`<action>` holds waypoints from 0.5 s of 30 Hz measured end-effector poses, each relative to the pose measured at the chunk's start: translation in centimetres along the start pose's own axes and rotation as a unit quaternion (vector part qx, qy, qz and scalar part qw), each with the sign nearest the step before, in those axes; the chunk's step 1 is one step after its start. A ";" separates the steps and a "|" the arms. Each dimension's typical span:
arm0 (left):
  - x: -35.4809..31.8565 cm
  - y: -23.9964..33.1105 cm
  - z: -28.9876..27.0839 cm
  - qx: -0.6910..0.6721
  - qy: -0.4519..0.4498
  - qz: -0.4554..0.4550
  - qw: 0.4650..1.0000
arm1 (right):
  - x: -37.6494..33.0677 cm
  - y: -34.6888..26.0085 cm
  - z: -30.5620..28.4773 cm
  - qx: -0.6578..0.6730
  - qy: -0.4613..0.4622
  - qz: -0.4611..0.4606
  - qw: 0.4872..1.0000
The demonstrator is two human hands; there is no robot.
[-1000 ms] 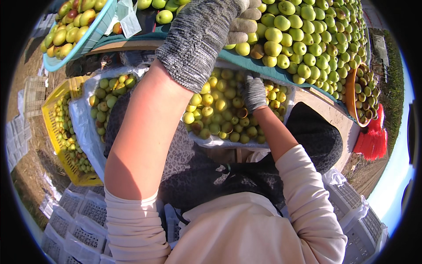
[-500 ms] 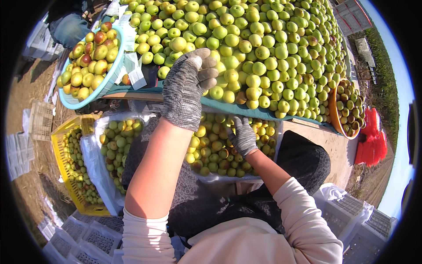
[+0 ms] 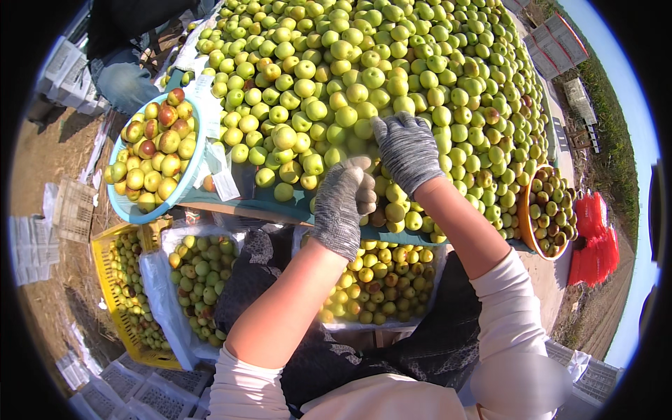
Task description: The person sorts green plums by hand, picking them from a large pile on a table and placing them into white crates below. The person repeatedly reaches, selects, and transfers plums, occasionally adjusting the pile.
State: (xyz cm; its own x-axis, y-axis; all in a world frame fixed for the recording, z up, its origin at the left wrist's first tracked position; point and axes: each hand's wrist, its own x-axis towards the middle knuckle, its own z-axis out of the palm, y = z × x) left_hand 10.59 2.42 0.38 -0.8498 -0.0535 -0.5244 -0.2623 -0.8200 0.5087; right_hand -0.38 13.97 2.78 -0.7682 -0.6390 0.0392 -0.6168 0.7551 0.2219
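Green jujubes (image 3: pixel 315 108), some with brown patches, lie heaped on a teal-covered table in front of me. My left hand (image 3: pixel 341 206), in a grey knit glove with bare-looking fingertips, is over the near edge of the heap. Its fingers are curled in and whatever they hold is hidden. Farther in and to the right, my right hand (image 3: pixel 409 154), gloved alike, rests on the heap. Its fingers bend down among the fruit, with their tips partly out of sight. Below the table edge, between my legs, stands a lined crate of yellower jujubes (image 3: pixel 378 283), partly behind my left forearm.
A light-blue basket (image 3: pixel 198 157) of redder jujubes stands at the left table edge, an orange basket (image 3: pixel 525 217) at the right. Lower left are a yellow crate (image 3: pixel 105 280) and a white-lined crate (image 3: pixel 157 273) of fruit. Red bags (image 3: pixel 591 238) lie far right.
My right hand has risen from the lower crate onto the heap. My left hand has come lower and to the right. The view has shifted, showing more of the heap's near side.
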 end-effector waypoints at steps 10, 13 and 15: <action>2.9 0.1 1.0 -0.030 -0.025 -0.028 0.999 | 0.6 10.0 -1.5 0.087 0.192 0.193 0.958; 3.6 0.1 1.8 -0.023 0.013 -0.057 0.998 | 2.3 9.9 -1.8 0.024 0.224 0.118 0.967; 4.1 0.1 2.4 -0.011 0.047 -0.027 0.998 | 3.9 7.4 -2.0 0.097 0.229 -0.027 0.968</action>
State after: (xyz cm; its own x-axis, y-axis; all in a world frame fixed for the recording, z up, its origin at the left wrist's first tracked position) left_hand 5.98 3.47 -0.05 -0.7874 -0.0606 -0.6135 -0.2961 -0.8357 0.4626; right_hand -7.63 16.77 6.57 -0.6048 -0.6424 0.4707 -0.7082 0.7042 0.0511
